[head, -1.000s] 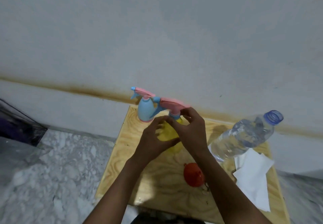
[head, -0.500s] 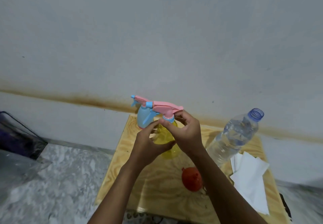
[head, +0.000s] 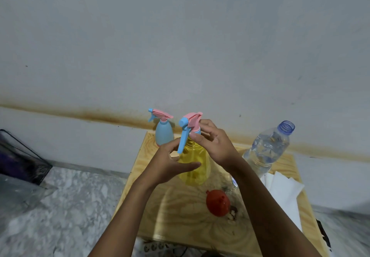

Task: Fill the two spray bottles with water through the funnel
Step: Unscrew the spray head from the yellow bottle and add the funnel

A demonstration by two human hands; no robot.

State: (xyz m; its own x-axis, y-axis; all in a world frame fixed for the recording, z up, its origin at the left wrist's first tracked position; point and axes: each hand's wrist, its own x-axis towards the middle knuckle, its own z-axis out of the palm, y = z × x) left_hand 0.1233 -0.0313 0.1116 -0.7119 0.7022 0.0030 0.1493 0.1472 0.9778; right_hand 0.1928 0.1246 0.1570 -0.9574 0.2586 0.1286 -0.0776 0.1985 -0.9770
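Note:
A yellow spray bottle (head: 197, 164) stands on the wooden table (head: 180, 216), with a pink and blue spray head (head: 190, 125) on its neck. My left hand (head: 170, 164) holds the bottle's body. At the collar of the spray head, my right hand (head: 212, 142) pinches with thumb and fingers. A blue spray bottle (head: 164, 134) with its own pink head stands behind, near the wall. An orange funnel (head: 217, 202) lies on the table in front of the yellow bottle. An uncapped clear water bottle (head: 268, 148) stands at the right.
White paper towels (head: 284, 192) lie at the table's right edge. A grey wall (head: 180, 46) rises right behind the table. A dark container (head: 18, 156) sits on the marble floor (head: 60, 206) at the left.
The spray head on the yellow bottle has turned: its trigger now faces me instead of pointing left. My right hand has shifted its grip on the collar. The view has tilted slightly.

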